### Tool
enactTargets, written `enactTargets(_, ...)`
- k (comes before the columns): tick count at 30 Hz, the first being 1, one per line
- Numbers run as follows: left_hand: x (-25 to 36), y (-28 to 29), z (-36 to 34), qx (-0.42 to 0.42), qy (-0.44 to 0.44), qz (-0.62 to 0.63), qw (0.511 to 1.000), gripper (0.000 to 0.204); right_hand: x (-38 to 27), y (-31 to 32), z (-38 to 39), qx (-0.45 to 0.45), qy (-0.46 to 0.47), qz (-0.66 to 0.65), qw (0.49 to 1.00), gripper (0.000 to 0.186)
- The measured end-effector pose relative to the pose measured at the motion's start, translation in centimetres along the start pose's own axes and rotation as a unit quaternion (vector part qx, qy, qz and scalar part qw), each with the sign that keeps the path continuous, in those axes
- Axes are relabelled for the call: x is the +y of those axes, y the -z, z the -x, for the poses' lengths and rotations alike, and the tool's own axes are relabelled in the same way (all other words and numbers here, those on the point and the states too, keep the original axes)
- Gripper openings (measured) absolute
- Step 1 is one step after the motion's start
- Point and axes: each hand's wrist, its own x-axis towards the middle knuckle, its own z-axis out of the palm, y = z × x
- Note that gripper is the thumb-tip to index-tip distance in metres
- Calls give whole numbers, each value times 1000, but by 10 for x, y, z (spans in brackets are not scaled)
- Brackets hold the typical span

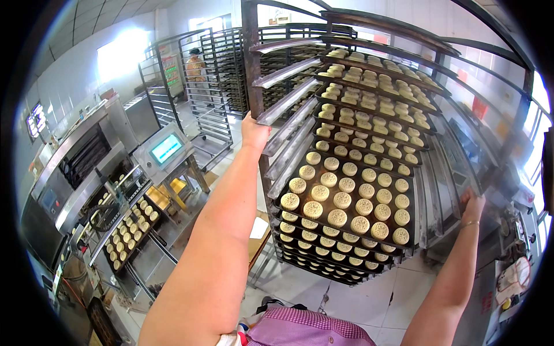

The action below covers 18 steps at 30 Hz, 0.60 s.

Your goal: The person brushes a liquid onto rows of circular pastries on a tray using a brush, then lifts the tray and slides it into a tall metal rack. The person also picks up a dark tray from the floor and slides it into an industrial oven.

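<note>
A tall metal tray rack (254, 63) stands right in front of me, stacked with dark baking trays (323, 167). Rows of round, pale pastries with stamped tops (337, 218) fill the trays. My left hand (255, 134) is closed around the rack's left front post, beside the slanted side rails. On the other side, my right hand (473, 206) is closed on the rack's right side, its fingertips partly hidden behind the metal. Both arms reach forward, one along each side of the rack.
To the left, a machine with a lit screen (166, 149) stands by a conveyor bearing another tray of pastries (131, 230). Farther back are more racks (210, 86) and a person (195, 69). White floor tiles (358, 303) show below the rack; equipment (511, 277) lines the right side.
</note>
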Motion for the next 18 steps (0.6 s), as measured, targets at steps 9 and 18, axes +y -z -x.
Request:
enactTargets(9, 6, -1, 2, -2, 17, 24, 1000, 9, -2, -4, 5, 13, -6, -2, 1000, 16)
enactTargets(18, 7, 0, 4, 0, 21, 11, 1000, 7, -3, -5, 7, 17, -3, 5, 1000, 18)
